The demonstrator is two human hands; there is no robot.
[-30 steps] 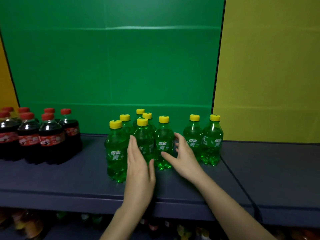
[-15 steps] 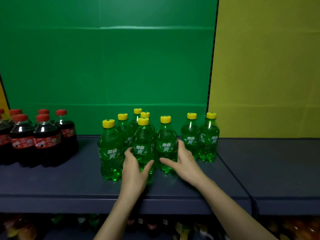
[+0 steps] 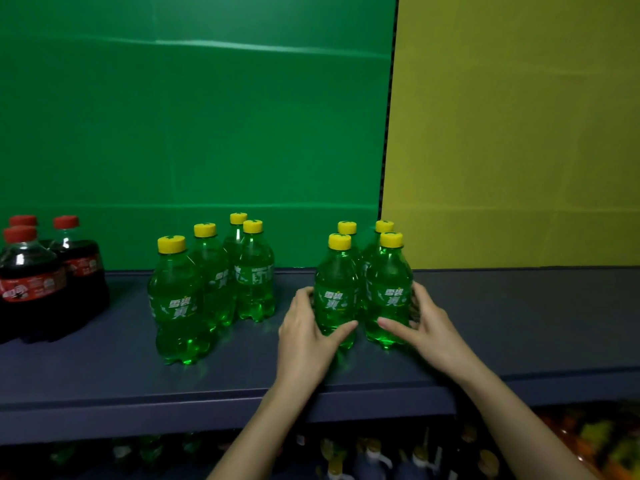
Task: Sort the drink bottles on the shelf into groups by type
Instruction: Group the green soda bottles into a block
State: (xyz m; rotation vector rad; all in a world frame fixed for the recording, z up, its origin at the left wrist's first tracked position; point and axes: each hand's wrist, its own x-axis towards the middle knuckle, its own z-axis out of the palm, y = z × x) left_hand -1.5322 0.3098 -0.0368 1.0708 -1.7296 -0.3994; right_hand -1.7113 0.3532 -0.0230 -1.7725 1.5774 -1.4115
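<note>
From the head camera, both bare hands reach over the front edge of a dark blue shelf (image 3: 104, 386) and wrap around a tight cluster of four green soda bottles with yellow caps. The left hand (image 3: 306, 336) curls around the front left bottle (image 3: 335, 299), thumb across its lower front and fingers behind its side. The right hand (image 3: 424, 329) grips the front right bottle (image 3: 388, 296) the same way, thumb in front, fingers around its outer side. These two bottles stand upright, touching each other between the hands, and two more green bottles (image 3: 349, 237) stand just behind them, only their caps and shoulders showing.

Well to the left of the left hand stands a second group of four green bottles (image 3: 180, 303), upright and loosely staggered toward the back. Farther left still, at the frame's edge, are dark cola bottles (image 3: 31, 282) with red caps and red labels. Behind the hands, a green backdrop (image 3: 194, 133) meets a yellow panel (image 3: 519, 133). Below the shelf, a lower row of bottles is dim and blurred.
</note>
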